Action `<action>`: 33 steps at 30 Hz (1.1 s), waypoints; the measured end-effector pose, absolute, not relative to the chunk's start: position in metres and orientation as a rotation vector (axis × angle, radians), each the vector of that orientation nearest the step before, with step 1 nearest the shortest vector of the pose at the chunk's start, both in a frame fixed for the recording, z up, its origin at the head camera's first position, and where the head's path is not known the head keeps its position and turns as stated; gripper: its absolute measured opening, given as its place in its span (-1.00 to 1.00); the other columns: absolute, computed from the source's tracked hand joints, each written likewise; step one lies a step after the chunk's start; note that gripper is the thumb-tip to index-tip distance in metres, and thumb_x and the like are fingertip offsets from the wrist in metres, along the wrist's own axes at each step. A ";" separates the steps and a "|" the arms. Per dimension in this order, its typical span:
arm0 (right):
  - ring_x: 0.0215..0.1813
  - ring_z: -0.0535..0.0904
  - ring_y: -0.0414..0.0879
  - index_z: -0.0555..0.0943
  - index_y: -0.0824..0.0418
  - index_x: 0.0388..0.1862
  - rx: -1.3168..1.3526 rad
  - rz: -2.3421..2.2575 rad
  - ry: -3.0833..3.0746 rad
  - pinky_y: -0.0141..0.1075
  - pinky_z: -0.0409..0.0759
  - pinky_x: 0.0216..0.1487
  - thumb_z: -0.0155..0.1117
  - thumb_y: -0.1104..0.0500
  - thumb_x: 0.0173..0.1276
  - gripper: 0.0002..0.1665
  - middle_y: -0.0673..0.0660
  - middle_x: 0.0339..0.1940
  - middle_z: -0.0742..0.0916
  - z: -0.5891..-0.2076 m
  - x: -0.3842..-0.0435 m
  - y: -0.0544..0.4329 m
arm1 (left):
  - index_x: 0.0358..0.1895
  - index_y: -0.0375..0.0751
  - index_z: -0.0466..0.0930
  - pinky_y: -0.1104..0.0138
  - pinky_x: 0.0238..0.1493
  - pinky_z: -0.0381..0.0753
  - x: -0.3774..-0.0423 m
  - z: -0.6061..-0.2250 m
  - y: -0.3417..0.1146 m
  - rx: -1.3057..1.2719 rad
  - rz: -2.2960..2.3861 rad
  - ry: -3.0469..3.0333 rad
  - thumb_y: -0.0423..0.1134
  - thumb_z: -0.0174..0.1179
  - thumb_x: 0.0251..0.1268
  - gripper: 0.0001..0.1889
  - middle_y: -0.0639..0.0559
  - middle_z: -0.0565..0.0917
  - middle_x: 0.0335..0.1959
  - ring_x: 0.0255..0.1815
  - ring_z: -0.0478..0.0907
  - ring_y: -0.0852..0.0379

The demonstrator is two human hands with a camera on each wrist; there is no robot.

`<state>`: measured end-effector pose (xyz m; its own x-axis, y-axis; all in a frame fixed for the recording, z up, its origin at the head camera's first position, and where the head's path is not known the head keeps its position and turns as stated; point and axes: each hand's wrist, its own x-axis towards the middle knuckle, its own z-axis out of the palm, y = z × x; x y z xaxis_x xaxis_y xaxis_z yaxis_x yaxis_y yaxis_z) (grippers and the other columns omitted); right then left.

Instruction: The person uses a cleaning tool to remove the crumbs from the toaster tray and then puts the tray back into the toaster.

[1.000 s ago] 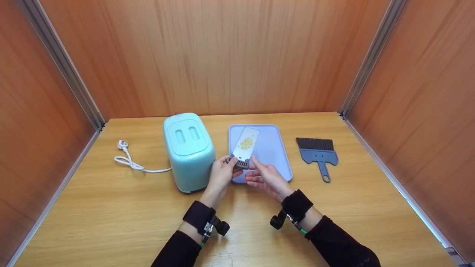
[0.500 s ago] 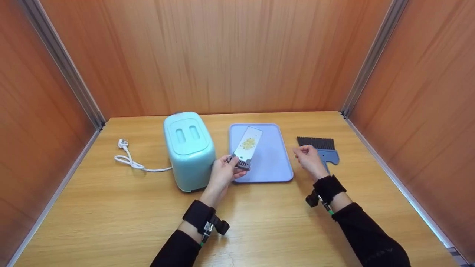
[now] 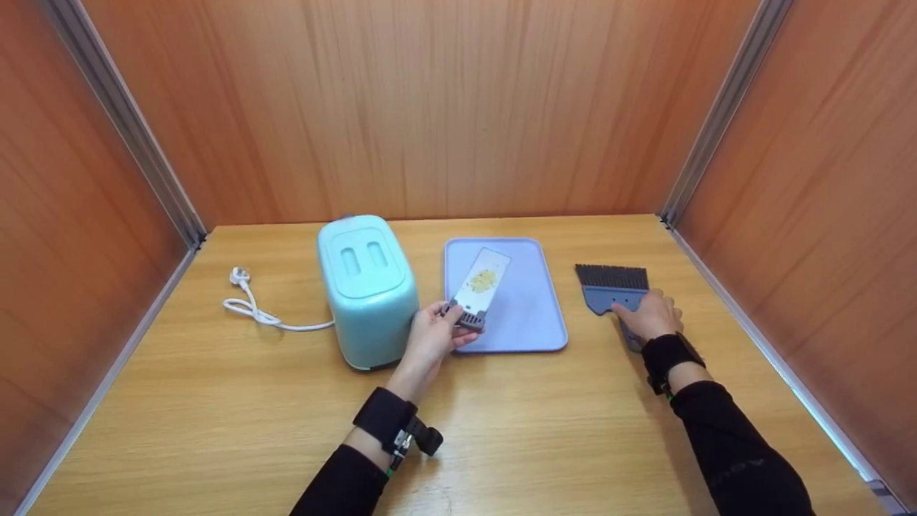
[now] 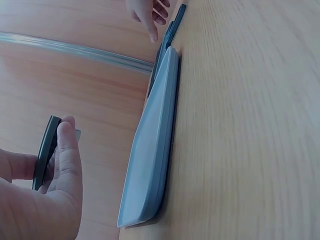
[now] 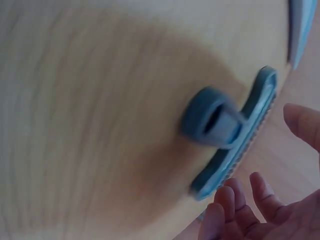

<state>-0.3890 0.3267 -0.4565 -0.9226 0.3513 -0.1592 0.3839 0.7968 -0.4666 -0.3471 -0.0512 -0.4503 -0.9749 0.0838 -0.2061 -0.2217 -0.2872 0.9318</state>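
Observation:
My left hand (image 3: 430, 335) grips the grey, slotted end of a toaster crumb tray (image 3: 469, 299), thumb on top and fingers below. Yellowish crumbs (image 3: 483, 280) are heaped on its white plate, which overlaps a lilac tray (image 3: 529, 319) in the head view. From the left wrist, the crumb tray's dark edge (image 4: 46, 152) shows between thumb and fingers. Over on the right, my right hand (image 3: 650, 315) hovers above a blue-grey brush (image 3: 607, 295) with dark bristles, partly covering its handle. The right wrist view has the thumb and fingers spread apart beside the brush (image 5: 235, 142).
A mint-green toaster (image 3: 376, 315) stands just left of my left hand. Its white cord and plug (image 3: 240, 276) lie farther left on the wooden table (image 3: 215, 401). Wood-look panels (image 3: 444, 107) enclose the back and both sides.
My right hand has left the crumb tray's side and moved right, across the lilac tray, to above the brush handle. My left hand stays nearly in place, holding the crumb tray.

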 end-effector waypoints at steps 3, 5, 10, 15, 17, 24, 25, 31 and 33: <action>0.08 0.52 0.26 0.40 0.62 0.36 0.605 -0.779 2.862 0.02 0.60 0.11 0.23 -0.22 0.61 -0.10 0.47 0.05 0.59 -0.462 -0.390 0.333 | 0.39 -0.51 0.41 0.33 -0.15 0.84 -0.347 -0.451 -0.051 -0.167 2.372 1.747 -0.33 0.00 0.74 -0.63 -0.47 0.72 0.15 -0.25 0.83 0.04; -0.15 0.54 0.11 0.56 0.53 0.03 0.593 -0.784 2.846 -0.14 0.56 -0.14 0.23 -0.23 0.60 -0.26 0.29 -0.25 0.57 -0.465 -0.391 0.336 | 0.37 -0.52 0.42 0.34 -0.16 0.84 -0.347 -0.451 -0.051 -0.160 2.378 1.744 -0.34 0.00 0.73 -0.64 -0.48 0.72 0.14 -0.27 0.82 0.04; -0.42 0.44 -0.05 0.53 0.26 -0.38 0.591 -0.781 2.872 -0.28 0.36 -0.40 0.31 -0.17 0.57 -0.46 0.05 -0.52 0.41 -0.469 -0.392 0.337 | 0.35 -0.53 0.44 0.34 -0.17 0.84 -0.346 -0.451 -0.051 -0.164 2.385 1.733 -0.35 0.00 0.73 -0.66 -0.48 0.72 0.13 -0.27 0.82 0.04; -0.25 0.53 0.05 0.64 0.47 0.02 0.637 -0.784 2.847 -0.24 0.44 -0.30 0.31 -0.08 0.59 -0.45 0.17 -0.33 0.53 -0.467 -0.392 0.331 | 0.37 -0.51 0.42 0.32 -0.12 0.84 -0.347 -0.452 -0.052 -0.182 2.371 1.737 -0.34 0.00 0.73 -0.65 -0.47 0.71 0.16 -0.23 0.83 0.02; -0.19 0.55 0.08 0.62 0.52 0.15 0.645 -0.790 2.833 -0.23 0.47 -0.27 0.28 -0.04 0.61 -0.41 0.22 -0.25 0.57 -0.466 -0.393 0.330 | 0.38 -0.50 0.42 0.32 -0.11 0.84 -0.347 -0.452 -0.052 -0.180 2.369 1.737 -0.34 0.00 0.73 -0.64 -0.47 0.70 0.18 -0.22 0.83 0.02; -0.15 0.58 0.10 0.61 0.52 0.14 0.613 -0.818 2.837 -0.26 0.51 -0.28 0.25 -0.03 0.60 -0.43 0.27 -0.18 0.59 -0.464 -0.395 0.335 | 0.40 -0.50 0.40 0.31 -0.10 0.84 -0.347 -0.452 -0.052 -0.185 2.368 1.731 -0.35 0.00 0.73 -0.63 -0.48 0.68 0.20 -0.23 0.83 0.02; -0.13 0.59 0.10 0.60 0.52 0.14 0.611 -0.830 2.827 -0.26 0.52 -0.26 0.24 -0.04 0.60 -0.42 0.28 -0.16 0.59 -0.465 -0.396 0.336 | 0.40 -0.50 0.41 0.31 -0.10 0.84 -0.347 -0.452 -0.052 -0.190 2.367 1.729 -0.35 0.00 0.73 -0.63 -0.48 0.69 0.19 -0.23 0.83 0.02; -0.23 0.60 -0.01 0.52 0.52 0.19 0.614 -0.948 2.744 -0.30 0.54 -0.29 0.19 -0.07 0.60 -0.37 0.23 -0.21 0.61 -0.466 -0.398 0.346 | 0.40 -0.49 0.42 0.31 -0.08 0.84 -0.346 -0.452 -0.053 -0.188 2.359 1.723 -0.34 0.00 0.73 -0.63 -0.45 0.70 0.18 -0.23 0.82 0.04; -0.41 0.58 -0.09 0.54 0.47 0.08 0.616 -1.005 2.726 -0.32 0.52 -0.39 0.17 -0.09 0.61 -0.43 0.13 -0.41 0.61 -0.467 -0.398 0.349 | 0.40 -0.50 0.42 0.32 -0.10 0.84 -0.345 -0.453 -0.053 -0.177 2.362 1.723 -0.34 0.00 0.73 -0.63 -0.45 0.70 0.17 -0.24 0.82 0.03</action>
<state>-0.3984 0.3490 -0.4666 -0.8998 0.3203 -0.2962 0.4359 0.6874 -0.5810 -0.3451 -0.0529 -0.4526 -0.9704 0.0996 -0.2202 -0.2401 -0.2934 0.9254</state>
